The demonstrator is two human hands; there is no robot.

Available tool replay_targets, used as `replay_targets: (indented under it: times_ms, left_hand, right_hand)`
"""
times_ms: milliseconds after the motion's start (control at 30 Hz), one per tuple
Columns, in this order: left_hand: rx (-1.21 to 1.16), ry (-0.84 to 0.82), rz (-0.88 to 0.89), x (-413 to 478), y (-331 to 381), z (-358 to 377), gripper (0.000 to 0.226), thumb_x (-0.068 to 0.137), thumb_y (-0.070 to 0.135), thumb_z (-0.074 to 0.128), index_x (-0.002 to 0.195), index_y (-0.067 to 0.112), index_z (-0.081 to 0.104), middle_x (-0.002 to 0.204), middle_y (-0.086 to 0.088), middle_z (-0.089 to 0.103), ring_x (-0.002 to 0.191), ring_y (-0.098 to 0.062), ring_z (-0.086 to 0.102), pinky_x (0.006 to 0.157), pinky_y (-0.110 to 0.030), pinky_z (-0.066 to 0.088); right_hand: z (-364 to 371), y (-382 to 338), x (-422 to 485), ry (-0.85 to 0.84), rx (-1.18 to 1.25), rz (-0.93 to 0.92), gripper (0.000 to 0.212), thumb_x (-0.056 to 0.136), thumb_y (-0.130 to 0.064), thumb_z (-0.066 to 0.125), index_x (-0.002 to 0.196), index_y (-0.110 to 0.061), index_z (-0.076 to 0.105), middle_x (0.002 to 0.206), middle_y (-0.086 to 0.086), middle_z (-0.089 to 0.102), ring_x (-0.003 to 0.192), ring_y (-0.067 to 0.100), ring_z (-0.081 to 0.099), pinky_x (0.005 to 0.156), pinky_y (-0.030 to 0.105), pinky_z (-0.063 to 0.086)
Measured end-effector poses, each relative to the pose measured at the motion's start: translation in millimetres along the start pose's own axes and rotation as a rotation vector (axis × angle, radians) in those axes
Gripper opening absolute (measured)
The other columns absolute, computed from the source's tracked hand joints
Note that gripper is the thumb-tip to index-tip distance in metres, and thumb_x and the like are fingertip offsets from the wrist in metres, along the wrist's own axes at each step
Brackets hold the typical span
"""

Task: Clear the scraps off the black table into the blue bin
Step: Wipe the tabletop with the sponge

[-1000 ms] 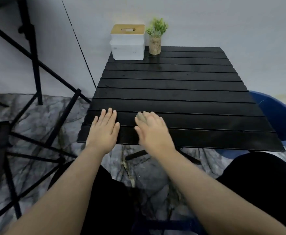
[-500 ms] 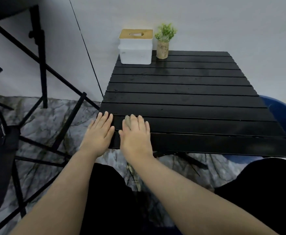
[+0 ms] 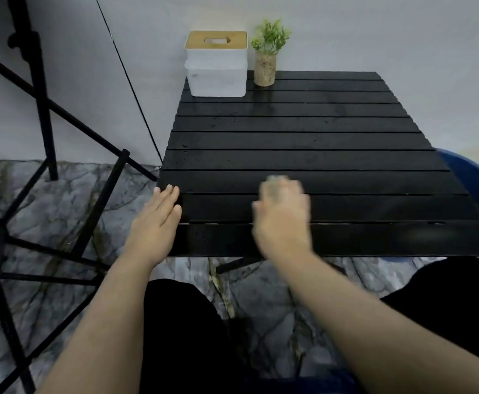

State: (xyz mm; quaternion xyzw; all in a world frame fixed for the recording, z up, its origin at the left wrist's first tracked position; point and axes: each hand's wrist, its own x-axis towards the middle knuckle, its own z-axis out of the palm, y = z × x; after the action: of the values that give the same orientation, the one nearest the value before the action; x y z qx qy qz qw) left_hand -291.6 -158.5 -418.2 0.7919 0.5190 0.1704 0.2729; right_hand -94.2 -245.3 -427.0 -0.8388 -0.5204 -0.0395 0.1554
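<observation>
Right hand (image 3: 282,220) has slid rightward along slatted black table (image 3: 303,132), blurred, grip indeterminate; left hand (image 3: 157,223) stays flat, open.

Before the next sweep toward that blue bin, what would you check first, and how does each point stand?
1. Right hand over the black table: ok.
2. Something grey held under its fingers: cannot tell, the hand is blurred.
3. Left hand flat at the table's near left corner, out of the way: ok.
4. Blue bin beside the table's right edge: ok, though mostly out of view.
5. White box and potted plant at the far edge, clear of the path: ok.
6. Scraps left on the slats: cannot tell.
</observation>
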Motion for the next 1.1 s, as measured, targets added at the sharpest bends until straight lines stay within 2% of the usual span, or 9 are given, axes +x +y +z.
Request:
replay_targets:
  times_ms: [133, 200, 300, 400, 467, 700, 833, 1000, 1100]
  left_hand:
    - [0.013, 0.050, -0.027, 32.6, 6.8, -9.7, 0.047, 0.098, 0.030, 0.031, 0.143, 0.018, 0.029, 0.155, 0.002, 0.022, 0.145, -0.010, 0.006, 0.116, -0.028, 0.005]
    - [0.113, 0.029, 0.012, 57.1, 16.9, -9.4, 0.048, 0.098, 0.031, 0.028, 0.145, 0.017, 0.024, 0.156, 0.001, 0.019, 0.146, -0.013, 0.005, 0.119, -0.034, 0.005]
    - [0.260, -0.043, 0.080, 89.1, 28.4, -0.3, 0.051, 0.099, 0.031, 0.023, 0.147, 0.016, 0.015, 0.158, -0.001, 0.013, 0.146, -0.017, 0.001, 0.118, -0.033, 0.002]
    - [0.319, -0.089, 0.069, 99.9, 26.0, 14.2, 0.053, 0.099, 0.032, 0.020, 0.148, 0.017, 0.009, 0.159, 0.000, 0.005, 0.146, -0.016, -0.004, 0.119, -0.034, -0.001]
    - [0.370, -0.077, 0.071, 100.1, 21.9, 21.6, 0.053, 0.099, 0.033, 0.019, 0.148, 0.017, 0.008, 0.159, 0.000, 0.002, 0.146, -0.016, -0.005, 0.119, -0.035, -0.002]
    - [0.386, -0.058, 0.087, 101.8, 20.0, 22.7, 0.053, 0.098, 0.033, 0.020, 0.147, 0.018, 0.008, 0.159, 0.001, 0.002, 0.146, -0.014, -0.006, 0.118, -0.033, -0.003]
    - [0.375, -0.047, 0.083, 103.6, 19.6, 20.6, 0.053, 0.098, 0.035, 0.022, 0.147, 0.021, 0.010, 0.159, 0.003, 0.003, 0.146, -0.014, -0.005, 0.118, -0.034, -0.001]
    - [0.348, -0.040, 0.101, 131.5, 25.2, 18.5, 0.053, 0.098, 0.036, 0.023, 0.147, 0.022, 0.009, 0.158, 0.004, 0.001, 0.146, -0.013, -0.005, 0.119, -0.034, -0.001]
    - [0.362, -0.039, 0.115, 167.8, 30.8, 17.3, 0.053, 0.098, 0.035, 0.022, 0.147, 0.020, 0.009, 0.158, 0.002, 0.005, 0.146, -0.015, -0.003, 0.119, -0.035, -0.001]
  right_hand:
    - [12.8, -62.0, 29.9, -0.212, 0.139, -0.305, 0.047, 0.099, -0.032, 0.032, 0.144, -0.020, 0.026, 0.155, 0.010, 0.019, 0.142, 0.030, 0.011, 0.114, 0.051, 0.007]
    - [16.0, -24.1, 56.3, -0.144, 0.084, -0.330, 0.046, 0.096, -0.033, 0.032, 0.141, -0.024, 0.031, 0.151, 0.008, 0.029, 0.138, 0.029, 0.023, 0.110, 0.053, 0.017]
    - [4.4, 88.4, 86.2, -0.010, 0.031, -0.088, 0.044, 0.091, -0.031, 0.039, 0.132, -0.018, 0.045, 0.139, 0.015, 0.045, 0.123, 0.037, 0.043, 0.099, 0.052, 0.039]
    - [-29.4, 188.5, 85.3, -0.019, -0.042, 0.320, 0.043, 0.095, -0.029, 0.042, 0.136, -0.015, 0.041, 0.141, 0.021, 0.039, 0.125, 0.041, 0.038, 0.103, 0.054, 0.034]
    - [-32.7, 187.3, 81.6, -0.015, -0.093, 0.461, 0.047, 0.097, -0.032, 0.033, 0.140, -0.012, 0.034, 0.142, 0.024, 0.033, 0.127, 0.043, 0.031, 0.107, 0.055, 0.027]
    - [20.1, -29.5, 73.8, -0.172, 0.046, -0.132, 0.050, 0.099, -0.033, 0.031, 0.146, -0.020, 0.022, 0.156, 0.010, 0.016, 0.143, 0.031, 0.007, 0.115, 0.052, 0.006]
    - [9.3, 34.5, 95.5, -0.153, 0.101, -0.304, 0.050, 0.094, -0.042, 0.031, 0.143, -0.030, 0.029, 0.153, 0.004, 0.028, 0.140, 0.026, 0.023, 0.111, 0.055, 0.019]
    - [-19.4, 189.4, 153.3, -0.055, 0.019, 0.392, 0.041, 0.095, -0.032, 0.038, 0.134, -0.018, 0.042, 0.142, 0.018, 0.038, 0.127, 0.036, 0.034, 0.107, 0.052, 0.028]
    - [3.0, 141.1, 176.4, 0.001, -0.044, 0.338, 0.043, 0.096, -0.030, 0.037, 0.133, -0.008, 0.041, 0.139, 0.019, 0.039, 0.124, 0.038, 0.033, 0.104, 0.050, 0.032]
